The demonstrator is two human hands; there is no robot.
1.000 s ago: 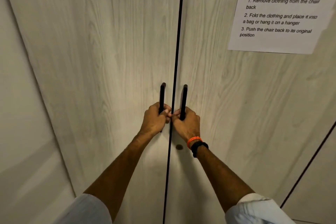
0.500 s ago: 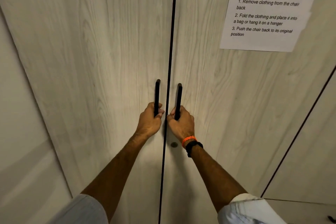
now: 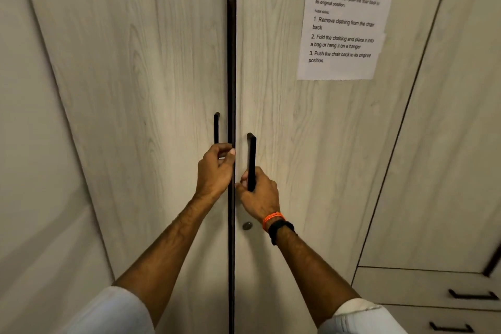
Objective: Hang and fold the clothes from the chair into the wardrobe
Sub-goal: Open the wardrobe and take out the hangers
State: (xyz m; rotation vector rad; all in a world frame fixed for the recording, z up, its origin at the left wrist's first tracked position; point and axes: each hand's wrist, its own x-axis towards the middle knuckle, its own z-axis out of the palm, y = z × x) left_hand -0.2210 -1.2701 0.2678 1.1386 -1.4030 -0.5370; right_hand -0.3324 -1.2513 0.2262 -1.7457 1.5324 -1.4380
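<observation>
A plain pale wall panel (image 3: 32,144) fills the far left, left of the dark gap (image 3: 231,62) that runs top to bottom between the two wardrobe doors. The left door (image 3: 130,62) is pale wood grain and lies just left of the gap. Its black bar handle (image 3: 216,127) stands upright close to the gap. The left hand (image 3: 215,171) grips the lower part of this handle, its fingers curled round the bar and the thumb tip reaching the edge of the gap. A white sleeve (image 3: 108,312) covers the upper left arm, low and left of the gap.

Just right of the gap stands the right door (image 3: 298,144), with its own black handle (image 3: 251,160) sitting lower in view than the left one. The right hand (image 3: 259,192) is clamped on the bottom of that bar, fingers wrapped round it. An orange band (image 3: 272,218) and a black band (image 3: 280,228) circle the right wrist. A small round lock (image 3: 247,225) sits on the right door, just right of the gap and below the hand. A printed sheet (image 3: 344,35) hangs high on the right door, well right of the gap. Farther right is another tall door (image 3: 455,144), with two drawers (image 3: 433,290) with black pulls below it. The wardrobe's inside shows only as darkness in the gap; no clothes or chair show.
</observation>
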